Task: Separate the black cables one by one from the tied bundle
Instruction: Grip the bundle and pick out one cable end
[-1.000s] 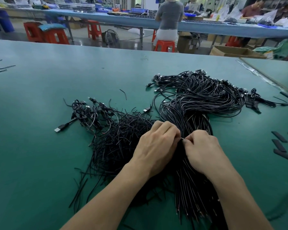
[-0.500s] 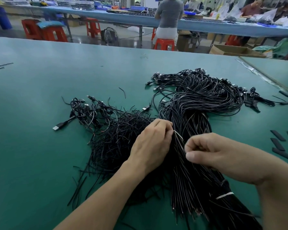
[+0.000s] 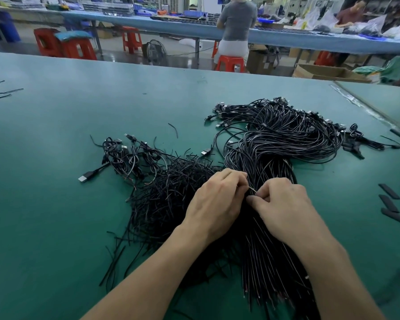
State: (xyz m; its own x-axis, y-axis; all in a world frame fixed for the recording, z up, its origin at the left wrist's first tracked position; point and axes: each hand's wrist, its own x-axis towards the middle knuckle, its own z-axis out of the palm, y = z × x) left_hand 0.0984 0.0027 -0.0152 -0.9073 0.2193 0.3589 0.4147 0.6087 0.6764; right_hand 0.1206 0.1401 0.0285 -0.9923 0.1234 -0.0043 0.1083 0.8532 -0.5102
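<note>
1. The tied bundle [image 3: 270,158] of black cables lies on the green tabletop [image 3: 56,204] right in front of the person, its plug ends fanned out on the far side.
2. The left hand [image 3: 217,199] and the right hand [image 3: 284,209] meet over the bundle's waist. Both have their fingers curled and pinch a thin pale strand [image 3: 252,189] between them. I take it for the tie, though it is too fine to be sure.
3. The step in hand looks like working the binding loose, or picking out one cable there.
4. Next, I'd say one cable needs drawing out lengthwise toward the loose pile [image 3: 171,195] on the left. The other hand should pin the rest so the plugs don't snag.
5. The cables lie bare on the tabletop, not in any bin. The only container I can see is an open cardboard box [image 3: 328,71] beyond the far edge, and its contents are hidden from here.
</note>
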